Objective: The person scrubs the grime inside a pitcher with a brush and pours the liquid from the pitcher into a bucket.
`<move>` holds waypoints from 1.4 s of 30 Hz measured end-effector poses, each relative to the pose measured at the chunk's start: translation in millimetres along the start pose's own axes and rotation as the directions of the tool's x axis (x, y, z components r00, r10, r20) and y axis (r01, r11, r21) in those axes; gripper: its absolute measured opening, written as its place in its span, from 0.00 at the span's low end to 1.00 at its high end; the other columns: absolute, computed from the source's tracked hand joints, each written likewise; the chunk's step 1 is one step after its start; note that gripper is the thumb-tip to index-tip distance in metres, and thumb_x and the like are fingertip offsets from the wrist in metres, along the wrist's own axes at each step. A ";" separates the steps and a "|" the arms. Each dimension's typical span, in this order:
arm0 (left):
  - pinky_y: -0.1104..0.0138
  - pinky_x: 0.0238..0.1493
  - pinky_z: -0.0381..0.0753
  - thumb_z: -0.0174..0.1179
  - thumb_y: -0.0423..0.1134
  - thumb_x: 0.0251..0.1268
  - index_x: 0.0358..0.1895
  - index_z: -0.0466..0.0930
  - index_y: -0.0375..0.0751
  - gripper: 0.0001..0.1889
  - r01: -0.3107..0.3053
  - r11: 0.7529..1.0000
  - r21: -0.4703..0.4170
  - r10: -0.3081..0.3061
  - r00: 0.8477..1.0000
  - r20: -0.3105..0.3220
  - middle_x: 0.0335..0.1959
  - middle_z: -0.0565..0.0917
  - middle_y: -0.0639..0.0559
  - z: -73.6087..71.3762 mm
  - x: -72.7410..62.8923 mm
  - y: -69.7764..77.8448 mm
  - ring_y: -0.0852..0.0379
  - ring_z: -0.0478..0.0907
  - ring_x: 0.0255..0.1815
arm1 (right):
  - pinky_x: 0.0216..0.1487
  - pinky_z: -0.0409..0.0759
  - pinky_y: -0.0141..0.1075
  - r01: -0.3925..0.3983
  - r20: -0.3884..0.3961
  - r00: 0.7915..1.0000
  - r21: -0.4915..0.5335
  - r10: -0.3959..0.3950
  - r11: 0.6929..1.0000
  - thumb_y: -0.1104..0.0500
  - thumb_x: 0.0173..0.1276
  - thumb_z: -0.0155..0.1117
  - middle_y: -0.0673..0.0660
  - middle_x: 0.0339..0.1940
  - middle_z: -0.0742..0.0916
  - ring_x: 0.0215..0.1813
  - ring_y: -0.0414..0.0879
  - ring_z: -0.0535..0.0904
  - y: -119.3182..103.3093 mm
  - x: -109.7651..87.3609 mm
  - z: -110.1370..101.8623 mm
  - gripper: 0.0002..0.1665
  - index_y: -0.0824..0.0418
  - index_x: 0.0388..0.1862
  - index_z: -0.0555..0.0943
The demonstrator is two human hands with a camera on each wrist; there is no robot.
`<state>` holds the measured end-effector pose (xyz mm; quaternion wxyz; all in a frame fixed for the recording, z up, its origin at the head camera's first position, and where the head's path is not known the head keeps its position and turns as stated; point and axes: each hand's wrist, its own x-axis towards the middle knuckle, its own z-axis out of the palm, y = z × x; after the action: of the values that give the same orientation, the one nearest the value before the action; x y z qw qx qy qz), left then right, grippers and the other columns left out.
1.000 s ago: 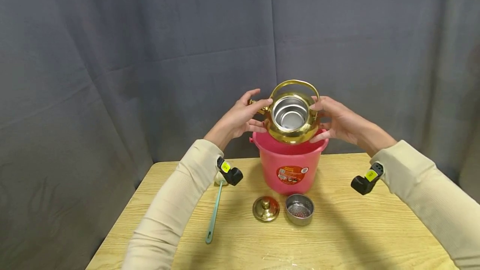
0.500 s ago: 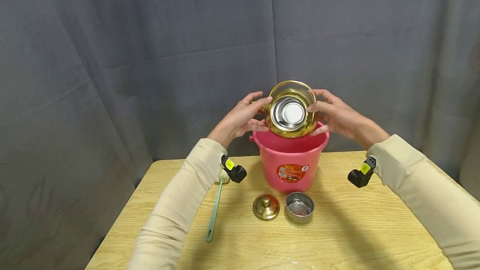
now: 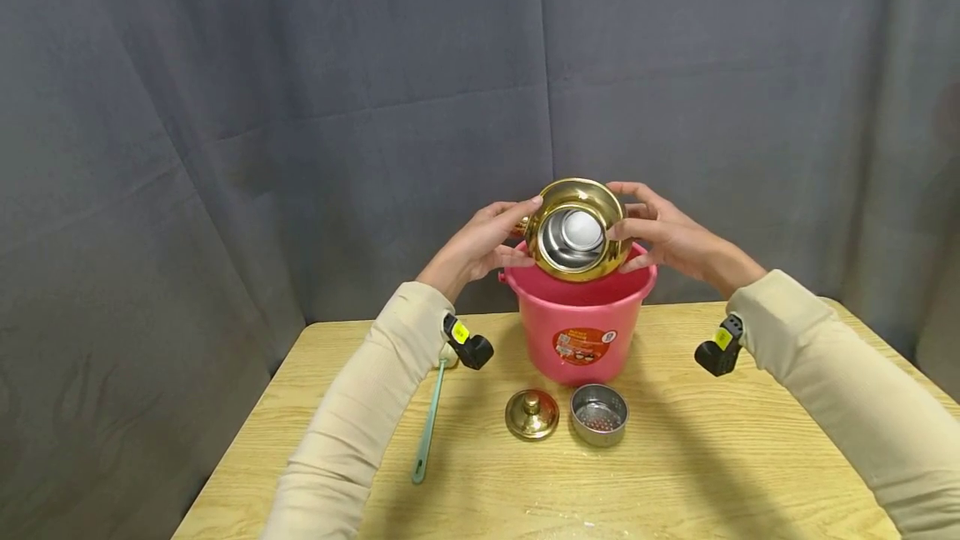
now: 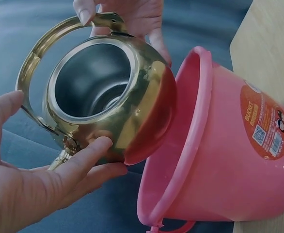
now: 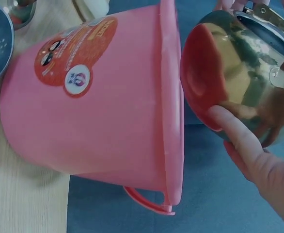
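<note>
A shiny gold teapot (image 3: 576, 271), its lid off, is held in the air above the mouth of a pink bucket (image 3: 581, 319). Its round opening is tilted toward the head camera, showing a bare silvery interior. My left hand (image 3: 487, 242) grips the spout side, thumb on top and other fingers lower down. On the opposite side my right hand (image 3: 671, 242) holds the body, its thumb near the opening's rim. In the left wrist view the arched handle (image 4: 29, 65) touches the left thumb. The bucket's red label (image 4: 265, 121) reflects pink light nearby on the pot.
The gold lid (image 3: 532, 415) lies knob up before the bucket. Beside it stands a metal strainer cup (image 3: 598, 436) with a perforated bottom. A green-handled tool (image 3: 427, 436) lies left, its pale head partly hidden by the left wrist camera. Wet spots dot the wooden tabletop (image 3: 675, 490).
Both hands have tipped the teapot further, so its handle swings from above the pot to around the opening. The right hand has shifted slightly left. The things on the table stay put.
</note>
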<state>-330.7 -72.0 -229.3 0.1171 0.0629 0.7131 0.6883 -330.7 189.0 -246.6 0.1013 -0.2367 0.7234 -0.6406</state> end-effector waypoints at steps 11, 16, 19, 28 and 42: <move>0.55 0.46 0.80 0.60 0.55 0.65 0.69 0.59 0.41 0.35 0.030 0.999 0.012 -0.030 0.999 0.031 0.59 0.68 0.39 -0.2 1.8 -5.8 0.40 0.79 0.45 | 0.45 0.80 0.54 0.009 0.025 1.000 -0.045 -0.008 0.999 0.67 0.62 0.59 0.66 0.59 0.66 0.53 0.56 0.73 5.7 0.0 -0.5 0.46 0.52 0.76 0.50; 0.53 0.48 0.79 0.56 0.59 0.66 0.68 0.60 0.42 0.34 0.042 0.998 0.044 -0.045 0.997 0.056 0.59 0.68 0.35 -1.9 0.7 -5.4 0.39 0.79 0.45 | 0.46 0.80 0.53 0.022 0.026 0.999 -0.083 -0.020 0.996 0.67 0.60 0.61 0.66 0.64 0.63 0.54 0.59 0.74 7.1 3.5 1.1 0.50 0.50 0.77 0.49; 0.53 0.48 0.80 0.55 0.59 0.67 0.67 0.62 0.43 0.33 0.042 0.998 0.050 -0.045 0.997 0.064 0.59 0.68 0.35 -2.2 0.8 -5.4 0.38 0.78 0.47 | 0.47 0.80 0.53 0.027 0.019 0.999 -0.099 -0.025 0.995 0.68 0.59 0.62 0.66 0.66 0.62 0.55 0.59 0.73 7.7 4.6 1.5 0.52 0.50 0.78 0.49; 0.53 0.54 0.76 0.56 0.55 0.69 0.70 0.57 0.44 0.33 0.048 0.998 -0.035 -0.046 0.997 0.057 0.59 0.64 0.39 2.0 5.2 -4.7 0.40 0.70 0.57 | 0.45 0.81 0.49 0.071 -0.003 0.997 -0.123 -0.072 0.990 0.71 0.56 0.65 0.64 0.66 0.63 0.56 0.61 0.72 7.7 7.3 -0.6 0.53 0.51 0.77 0.52; 0.55 0.57 0.73 0.58 0.47 0.69 0.69 0.55 0.44 0.31 0.049 0.990 -0.130 -0.045 0.998 0.035 0.51 0.67 0.43 6.7 7.4 -11.1 0.49 0.71 0.46 | 0.46 0.78 0.47 0.141 -0.034 0.988 -0.228 -0.153 0.963 0.72 0.51 0.70 0.58 0.67 0.66 0.58 0.60 0.69 17.4 6.0 -5.1 0.55 0.49 0.75 0.57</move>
<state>-335.4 -64.2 -241.1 0.1487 0.0492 0.6657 0.7296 -341.9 191.7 -261.9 0.0075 -0.2831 0.7740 -0.5664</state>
